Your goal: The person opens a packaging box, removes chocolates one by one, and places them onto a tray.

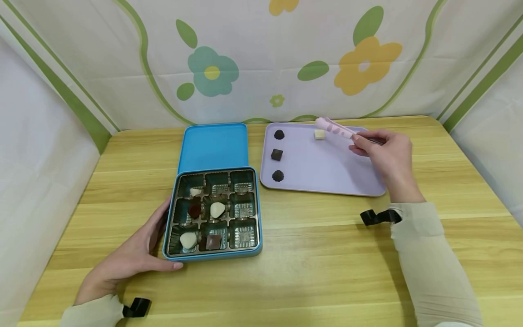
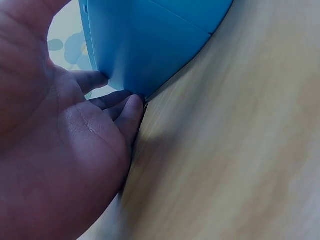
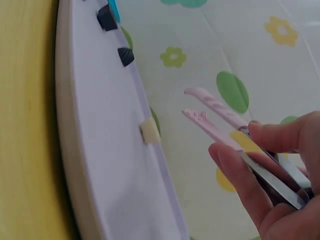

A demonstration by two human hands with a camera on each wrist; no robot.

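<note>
The right grip (image 1: 388, 154) pinches a pair of metal tongs with pale pink ends (image 1: 336, 128); in the right wrist view these ends are apart, with nothing between them. They hang near a cream-coloured, cube-shaped sweet (image 1: 319, 134), which lies along the far edge of a flat lilac tray (image 1: 323, 170). At the left part of this tray, three dark chocolates (image 1: 276, 155) stand in one column. The left grip (image 1: 135, 256) is spread at the near left corner of a square blue tin (image 1: 259, 218), with its fingers touching the wall, and this probably steadies it on the counter (image 1: 310, 259). Five pieces lie inside, in separate compartments. In my judgement, the step in hand is the arranging of sweets on the tray, and the cube seems already placed. The next move calls for bringing the tongs over one piece in the tin and squeezing gently.
</note>
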